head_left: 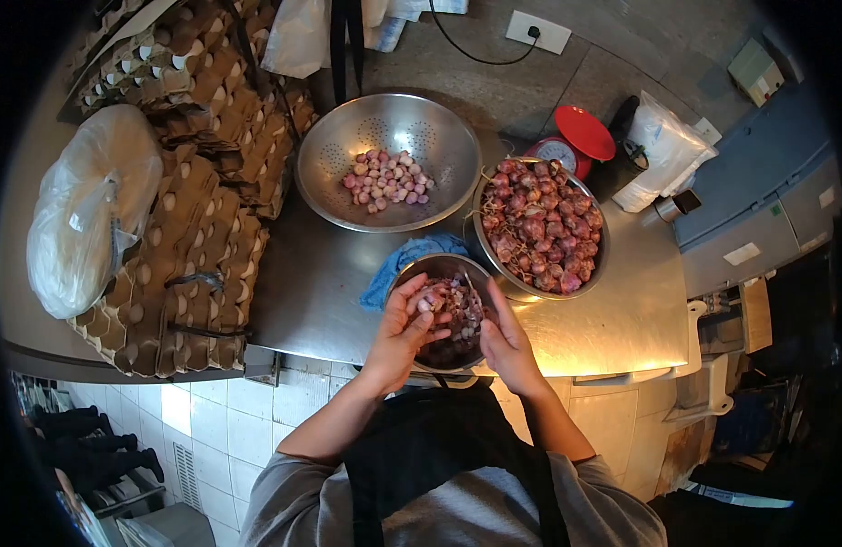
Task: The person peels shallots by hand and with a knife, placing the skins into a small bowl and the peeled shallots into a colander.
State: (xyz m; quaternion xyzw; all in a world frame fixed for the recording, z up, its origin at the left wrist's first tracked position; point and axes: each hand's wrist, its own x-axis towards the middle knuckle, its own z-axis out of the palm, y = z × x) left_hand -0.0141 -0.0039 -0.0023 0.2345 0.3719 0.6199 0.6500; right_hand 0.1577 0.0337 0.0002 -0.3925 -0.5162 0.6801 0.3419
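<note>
My left hand (401, 330) is over the left side of a metal bowl (404, 272), its fingers curled round a pale pink shallot (427, 300). Dry shallot skins (464, 305) and some pale pieces lie in that bowl. Over its right side is my right hand (507, 339), thumb and fingers bent inward; a thin pale sliver shows near its fingertips, too small to name. A blue cloth (393, 268) lies against the bowl's far left side. Behind it, a large colander (320, 173) holds peeled shallots (386, 182). Unpeeled red shallots (541, 223) fill another metal bowl (606, 244) at the right.
Stacked egg trays (179, 273) and a tied plastic bag (97, 214) take up the left side. A red kitchen scale (585, 134) and a white plastic bag (665, 150) stand at the back right. The steel table's (612, 339) front edge runs just before my body.
</note>
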